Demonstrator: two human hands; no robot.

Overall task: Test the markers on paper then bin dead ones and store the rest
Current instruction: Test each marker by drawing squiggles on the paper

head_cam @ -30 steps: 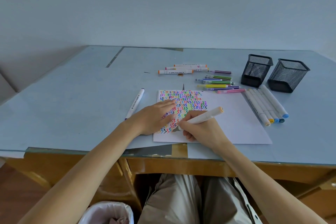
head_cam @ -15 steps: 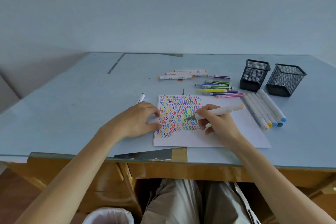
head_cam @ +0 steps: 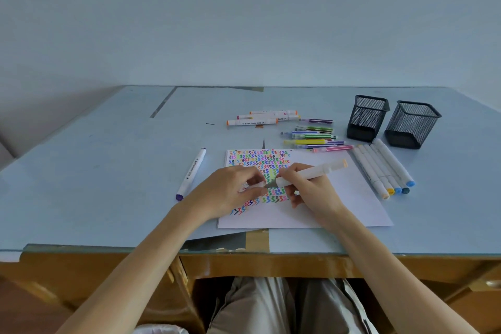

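Item: white marker [head_cam: 311, 172] with a peach end cap — your right hand [head_cam: 309, 190] grips its barrel, the exposed dark tip pointing left, held just above the paper [head_cam: 339, 206].
Item: white cap [head_cam: 254, 185] — pinched in the fingers of your left hand [head_cam: 230, 190], its mouth touching or just short of the marker tip; which one, the view does not settle.
Item: paper, lying on the bench [head_cam: 108, 184] in front of you, its left half filled with rows of coloured squiggles.
Item: purple-tipped marker [head_cam: 191, 173], lying alone on the bench left of the paper.
Item: row of white markers [head_cam: 382, 168] right of the paper, coloured ends toward you.
Item: slim coloured pens [head_cam: 314, 138] beyond the paper; further back, three white markers [head_cam: 263, 118] with orange and red ends.
Item: two black mesh pen holders [head_cam: 393, 120], upright, at the right rear of the bench.
Item: bin [head_cam: 160, 329], its white rim showing under the bench edge by your left arm.
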